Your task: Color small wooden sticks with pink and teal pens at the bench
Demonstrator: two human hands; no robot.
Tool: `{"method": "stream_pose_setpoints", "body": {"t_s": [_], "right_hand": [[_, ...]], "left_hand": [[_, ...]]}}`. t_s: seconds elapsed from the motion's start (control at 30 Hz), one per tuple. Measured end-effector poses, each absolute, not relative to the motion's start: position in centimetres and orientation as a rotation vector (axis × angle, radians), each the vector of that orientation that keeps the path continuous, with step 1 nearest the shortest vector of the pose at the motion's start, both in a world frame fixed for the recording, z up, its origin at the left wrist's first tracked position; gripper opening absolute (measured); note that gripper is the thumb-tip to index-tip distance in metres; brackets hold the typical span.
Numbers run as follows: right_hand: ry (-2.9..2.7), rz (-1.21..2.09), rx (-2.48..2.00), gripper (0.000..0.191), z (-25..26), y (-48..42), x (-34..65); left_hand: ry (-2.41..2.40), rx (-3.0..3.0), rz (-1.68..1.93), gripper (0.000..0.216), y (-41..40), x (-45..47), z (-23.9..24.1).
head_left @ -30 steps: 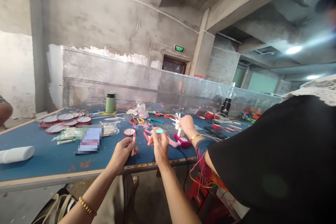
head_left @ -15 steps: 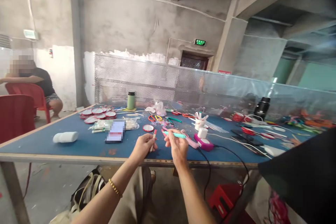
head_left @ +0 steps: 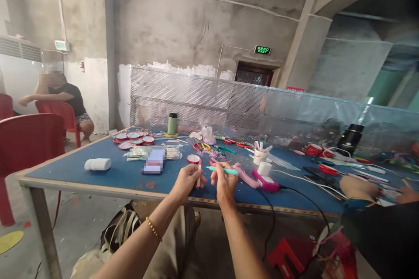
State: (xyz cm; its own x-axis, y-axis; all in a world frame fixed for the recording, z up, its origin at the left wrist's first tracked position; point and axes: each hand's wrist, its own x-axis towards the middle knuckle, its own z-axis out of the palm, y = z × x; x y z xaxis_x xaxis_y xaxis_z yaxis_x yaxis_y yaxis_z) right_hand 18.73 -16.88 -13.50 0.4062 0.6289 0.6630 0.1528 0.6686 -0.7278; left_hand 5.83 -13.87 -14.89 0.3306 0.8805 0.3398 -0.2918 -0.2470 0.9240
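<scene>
Upright between the fingers of my left hand is a short, thin stick with a red upper end and a pale lower part. My right hand is closed round a teal marker pen, held nearly level. Its narrow tip points left at the stick, with a small gap between them. Just behind my left hand lies a round, red-rimmed disc. A pink tool rests on the table to the right of my right hand.
A phone and a white bottle lie left on the blue table. Stacked red-rimmed discs, pliers, a pen cup and a purple power strip stand around. A co-worker's arm reaches in from the right.
The view has swung left, so things sit farther right. The marker tip now points left towards the stick. A co-worker's hands have come into view at the right.
</scene>
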Motion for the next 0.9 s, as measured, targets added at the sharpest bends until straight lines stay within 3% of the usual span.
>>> {"method": "stream_pose_setpoints", "body": {"t_s": [0.4,0.9], "right_hand": [[-1.332,0.243,-0.839,0.018,-14.42,-17.16,18.49],[-1.345,0.262,-0.941,0.026,-13.98,-17.52,18.15]], "left_hand": [[0.505,1.446,1.194,0.042,-13.89,5.85,-14.84],[0.509,1.541,1.162,0.044,-13.60,5.95,-15.16]]}}
